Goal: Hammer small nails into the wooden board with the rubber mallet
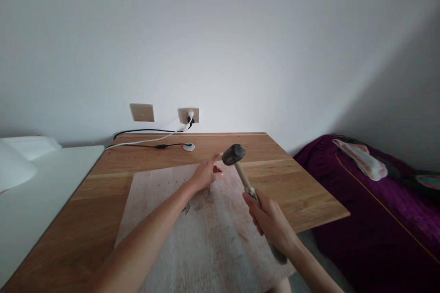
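Note:
My right hand (pixel 270 219) is wrapped round the handle of a mallet with a dark head (pixel 233 154). The mallet is tilted, its head raised above the board and close to my left fingertips. My left hand (pixel 206 174) is low over the far part of a pale, worn wooden board (pixel 202 247), its fingers drawn together. Whatever the left fingers hold is too small and too hidden to name. Small metal pieces, perhaps nails (pixel 187 208), lie on the board below my left wrist, with several dark specks to the left of the hand.
The board lies on a wooden table (pixel 302 187) against a white wall. Black and white cables (pixel 147 140) run along the back to a wall socket (pixel 189 115). A white surface (pixel 62 178) stands at left. A purple-covered bed (pixel 343 192) with a cloth (pixel 364 160) is at right.

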A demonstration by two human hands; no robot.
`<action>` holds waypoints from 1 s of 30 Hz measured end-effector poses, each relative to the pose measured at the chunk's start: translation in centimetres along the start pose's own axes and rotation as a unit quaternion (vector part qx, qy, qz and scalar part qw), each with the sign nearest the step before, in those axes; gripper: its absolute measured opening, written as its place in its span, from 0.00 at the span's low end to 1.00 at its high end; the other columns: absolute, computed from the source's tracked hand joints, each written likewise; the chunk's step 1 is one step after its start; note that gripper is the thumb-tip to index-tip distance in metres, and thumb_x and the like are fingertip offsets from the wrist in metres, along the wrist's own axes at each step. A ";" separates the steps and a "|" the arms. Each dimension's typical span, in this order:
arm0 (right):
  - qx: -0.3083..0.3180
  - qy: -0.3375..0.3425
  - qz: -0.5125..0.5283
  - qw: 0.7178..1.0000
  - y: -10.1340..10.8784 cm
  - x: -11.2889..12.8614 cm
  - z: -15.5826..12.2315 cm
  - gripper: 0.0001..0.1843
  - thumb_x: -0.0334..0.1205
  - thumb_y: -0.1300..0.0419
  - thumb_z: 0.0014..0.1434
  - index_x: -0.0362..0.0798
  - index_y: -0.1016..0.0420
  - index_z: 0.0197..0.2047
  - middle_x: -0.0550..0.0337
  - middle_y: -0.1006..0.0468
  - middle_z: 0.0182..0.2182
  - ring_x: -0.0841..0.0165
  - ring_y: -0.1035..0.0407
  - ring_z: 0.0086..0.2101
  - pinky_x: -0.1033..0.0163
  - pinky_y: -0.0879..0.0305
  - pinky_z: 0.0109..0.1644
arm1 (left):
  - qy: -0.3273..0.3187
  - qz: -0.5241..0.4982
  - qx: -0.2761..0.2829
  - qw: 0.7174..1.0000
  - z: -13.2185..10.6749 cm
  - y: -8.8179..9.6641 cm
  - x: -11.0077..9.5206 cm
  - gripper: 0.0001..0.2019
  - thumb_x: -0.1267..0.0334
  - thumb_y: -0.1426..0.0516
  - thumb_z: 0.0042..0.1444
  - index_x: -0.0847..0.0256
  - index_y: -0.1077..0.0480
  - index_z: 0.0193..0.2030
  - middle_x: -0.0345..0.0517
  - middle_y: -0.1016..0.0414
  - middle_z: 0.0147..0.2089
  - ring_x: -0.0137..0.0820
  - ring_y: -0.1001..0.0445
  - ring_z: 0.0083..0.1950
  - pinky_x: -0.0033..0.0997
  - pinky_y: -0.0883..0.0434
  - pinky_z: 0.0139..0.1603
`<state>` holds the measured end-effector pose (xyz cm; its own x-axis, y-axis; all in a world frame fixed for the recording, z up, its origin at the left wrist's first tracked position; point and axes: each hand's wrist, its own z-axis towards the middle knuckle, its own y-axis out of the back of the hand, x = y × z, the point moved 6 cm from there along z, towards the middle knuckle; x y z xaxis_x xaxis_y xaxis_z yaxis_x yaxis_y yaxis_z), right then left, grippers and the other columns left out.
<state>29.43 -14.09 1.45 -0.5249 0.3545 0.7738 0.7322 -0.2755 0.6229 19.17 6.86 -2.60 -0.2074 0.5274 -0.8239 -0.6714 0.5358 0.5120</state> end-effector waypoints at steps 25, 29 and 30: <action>0.035 -0.040 0.114 0.992 -2.9 -0.9 -1.5 0.23 0.63 0.44 0.65 0.53 0.41 0.32 0.75 0.38 0.14 0.78 0.47 0.10 0.73 0.54 0.10 | -0.016 0.002 0.008 1.000 0.0 -0.3 0.0 0.42 0.74 0.37 0.53 0.58 0.43 0.75 0.44 0.16 0.40 0.34 0.18 0.39 0.32 0.24 0.46; 0.021 -0.051 0.153 0.987 -1.9 -0.1 -1.1 0.25 0.66 0.45 0.62 0.53 0.42 0.34 0.77 0.39 0.16 0.80 0.48 0.12 0.74 0.51 0.12 | -0.014 0.007 0.015 1.000 -0.1 -0.1 -0.4 0.42 0.71 0.35 0.53 0.59 0.42 0.75 0.43 0.16 0.41 0.34 0.18 0.41 0.33 0.25 0.50; 0.015 -0.048 0.164 0.985 -1.4 0.4 -1.2 0.25 0.67 0.44 0.62 0.53 0.41 0.36 0.78 0.40 0.17 0.80 0.48 0.12 0.74 0.50 0.13 | -0.014 0.008 0.015 1.000 -0.2 -0.1 -0.5 0.41 0.70 0.35 0.53 0.60 0.42 0.74 0.44 0.16 0.41 0.34 0.19 0.42 0.33 0.25 0.51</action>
<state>27.68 -14.61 0.98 -0.2157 0.3334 0.9178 0.8693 -0.3625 0.3360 19.20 6.44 -2.26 -0.1984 0.5541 -0.8085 -0.6468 0.5457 0.5327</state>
